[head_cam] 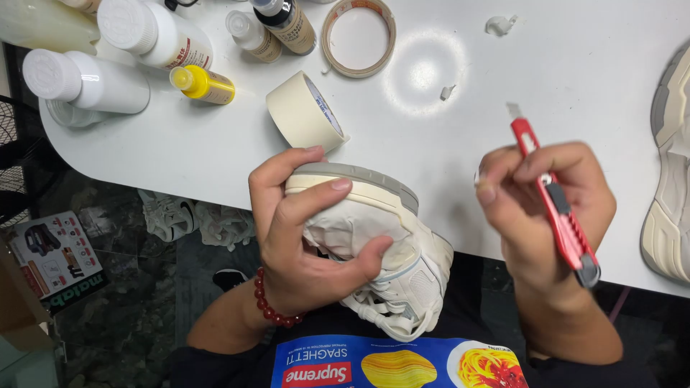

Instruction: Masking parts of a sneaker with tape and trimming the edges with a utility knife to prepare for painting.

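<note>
My left hand (302, 230) grips a white sneaker (402, 259) with a grey sole, held on its side over my lap at the table's near edge; masking tape covers part of its upper under my fingers. A red bead bracelet is on that wrist. My right hand (539, 208) holds a red utility knife (553, 197) with its short blade pointing up and away, a hand's width to the right of the shoe. The knife does not touch the shoe.
On the white table (560, 65): an upright masking tape roll (305, 111), a flat tape roll (358, 36), white bottles (83, 79), a yellow bottle (203, 84), small dark-capped bottles (287, 25), paper scraps (499, 25). Another sneaker (668, 165) lies at the right edge. Shoes and a box are on the floor at left.
</note>
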